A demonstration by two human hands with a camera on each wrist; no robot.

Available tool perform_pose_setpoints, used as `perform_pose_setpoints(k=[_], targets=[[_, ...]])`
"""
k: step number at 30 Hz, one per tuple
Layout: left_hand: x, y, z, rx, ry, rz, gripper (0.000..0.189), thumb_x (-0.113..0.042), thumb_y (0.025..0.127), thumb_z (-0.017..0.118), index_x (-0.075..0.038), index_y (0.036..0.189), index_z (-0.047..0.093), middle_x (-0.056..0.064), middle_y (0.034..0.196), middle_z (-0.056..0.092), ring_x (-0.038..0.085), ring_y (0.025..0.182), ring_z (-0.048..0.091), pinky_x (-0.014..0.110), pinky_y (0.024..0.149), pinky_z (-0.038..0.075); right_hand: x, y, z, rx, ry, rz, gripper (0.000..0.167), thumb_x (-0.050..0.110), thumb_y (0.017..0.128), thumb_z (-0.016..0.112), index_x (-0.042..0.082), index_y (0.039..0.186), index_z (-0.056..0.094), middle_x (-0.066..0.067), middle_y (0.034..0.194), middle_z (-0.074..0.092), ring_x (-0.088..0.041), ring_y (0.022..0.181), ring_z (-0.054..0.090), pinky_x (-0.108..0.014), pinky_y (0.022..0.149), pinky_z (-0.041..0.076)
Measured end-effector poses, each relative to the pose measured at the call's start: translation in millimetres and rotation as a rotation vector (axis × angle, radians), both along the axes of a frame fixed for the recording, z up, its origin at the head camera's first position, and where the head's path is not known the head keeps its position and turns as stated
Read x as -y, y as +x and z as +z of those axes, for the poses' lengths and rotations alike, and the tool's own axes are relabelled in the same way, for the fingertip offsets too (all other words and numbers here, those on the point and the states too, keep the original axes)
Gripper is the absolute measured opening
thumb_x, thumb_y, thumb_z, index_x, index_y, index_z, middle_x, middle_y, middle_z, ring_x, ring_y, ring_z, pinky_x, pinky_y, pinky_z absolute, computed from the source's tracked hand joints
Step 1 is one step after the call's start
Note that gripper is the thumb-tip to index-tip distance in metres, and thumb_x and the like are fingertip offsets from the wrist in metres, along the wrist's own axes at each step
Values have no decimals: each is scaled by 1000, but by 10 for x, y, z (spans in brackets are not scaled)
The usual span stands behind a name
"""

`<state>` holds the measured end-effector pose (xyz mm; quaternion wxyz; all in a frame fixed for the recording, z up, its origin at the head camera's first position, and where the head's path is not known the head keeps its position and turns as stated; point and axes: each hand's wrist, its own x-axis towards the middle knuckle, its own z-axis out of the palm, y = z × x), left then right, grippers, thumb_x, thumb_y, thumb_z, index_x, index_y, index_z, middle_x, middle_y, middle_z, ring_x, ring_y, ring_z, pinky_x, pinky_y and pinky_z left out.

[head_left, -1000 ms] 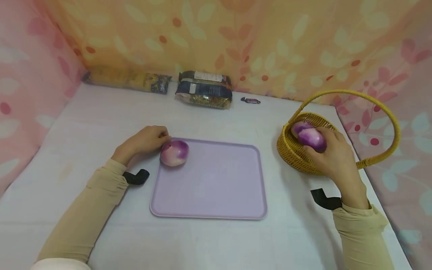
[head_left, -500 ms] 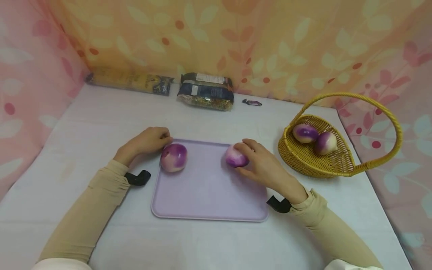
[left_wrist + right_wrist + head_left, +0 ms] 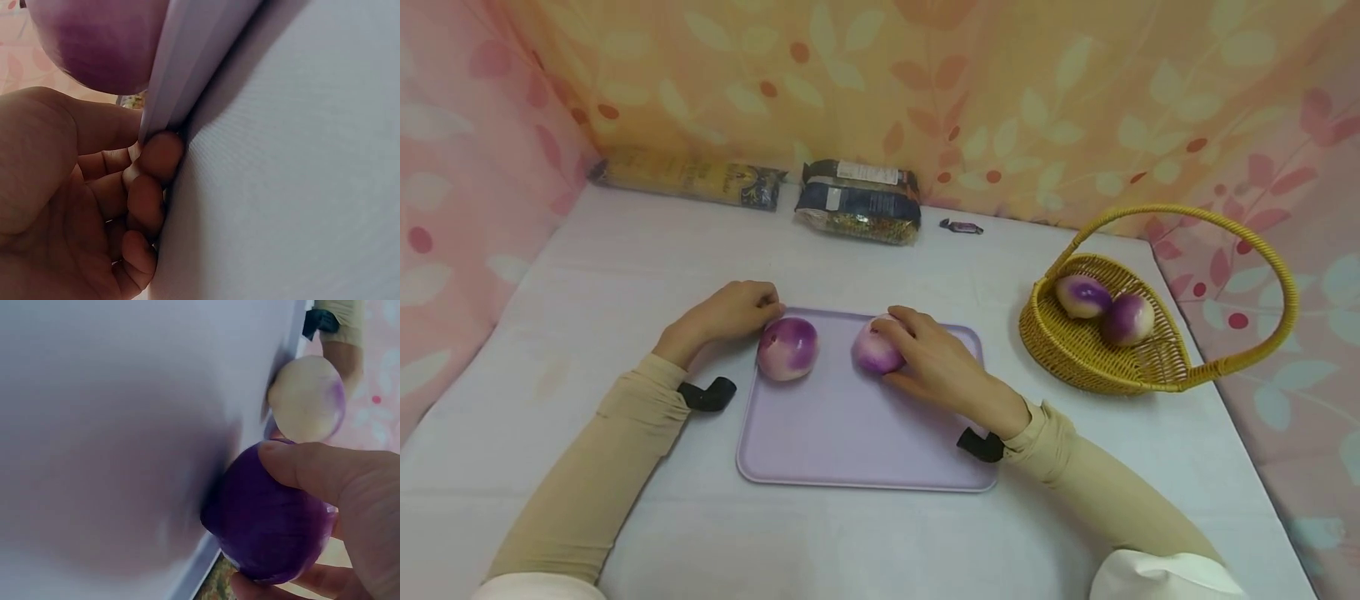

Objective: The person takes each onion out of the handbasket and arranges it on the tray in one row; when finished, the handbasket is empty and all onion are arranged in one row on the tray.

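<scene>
My right hand (image 3: 936,362) grips a purple-and-white onion (image 3: 876,350) over the lilac tray (image 3: 865,442), right of the tray's other onion (image 3: 787,350). In the right wrist view, the thumb (image 3: 300,464) and fingers lie around the held onion (image 3: 269,515), its pointed end close to the tray. My left hand (image 3: 726,315) pinches the tray's far left corner. The left wrist view shows that thumb (image 3: 109,125) at the rim and curled fingers against the tray's outer side. The onion (image 3: 103,44) on the tray sits just beside the thumb.
A yellow wicker basket (image 3: 1060,367) with a tall arched handle stands right of the tray, holding two onions (image 3: 1127,319). Along the back lie a long yellow packet (image 3: 685,179), a dark food packet (image 3: 857,204) and a small wrapped candy (image 3: 961,227).
My right hand has carried an onion out of the basket leftward over the tray, near the other onion. The left hand has stayed at the tray's corner.
</scene>
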<state>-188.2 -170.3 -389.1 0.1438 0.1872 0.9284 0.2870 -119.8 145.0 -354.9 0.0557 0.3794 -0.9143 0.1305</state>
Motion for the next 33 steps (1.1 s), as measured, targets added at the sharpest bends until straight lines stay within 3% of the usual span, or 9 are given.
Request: perform_pose_setpoints(k=[10, 20, 28, 33], targets=[[0, 16, 5, 4, 1, 12, 19, -21, 98, 54, -5, 93, 64, 6, 78, 62, 21, 77, 56, 32, 71, 43, 285, -50, -39, -3, 31, 45, 82, 21, 77, 84, 11, 145, 41, -17, 136, 51, -32, 122, 54, -44, 99, 49], [-9, 26, 17, -5, 1, 12, 19, -21, 98, 54, -5, 93, 64, 6, 78, 61, 21, 77, 55, 31, 71, 43, 381, -12, -58, -3, 39, 77, 79, 24, 79, 83, 17, 145, 42, -22, 145, 43, -37, 128, 51, -47, 95, 52], [-7, 28, 28, 0, 5, 17, 19, -20, 97, 54, -5, 91, 63, 5, 76, 59, 20, 75, 54, 30, 68, 41, 356, -12, 0, -6, 39, 64, 79, 30, 77, 83, 20, 144, 43, -20, 152, 37, -37, 130, 50, -49, 98, 49], [-7, 24, 22, 7, 6, 14, 19, -21, 98, 54, -5, 92, 63, 5, 76, 59, 20, 76, 54, 30, 69, 41, 94, -14, 145, -8, 27, -8, 79, 45, 81, 76, 21, 148, 41, -17, 153, 37, -36, 135, 45, -53, 102, 45]])
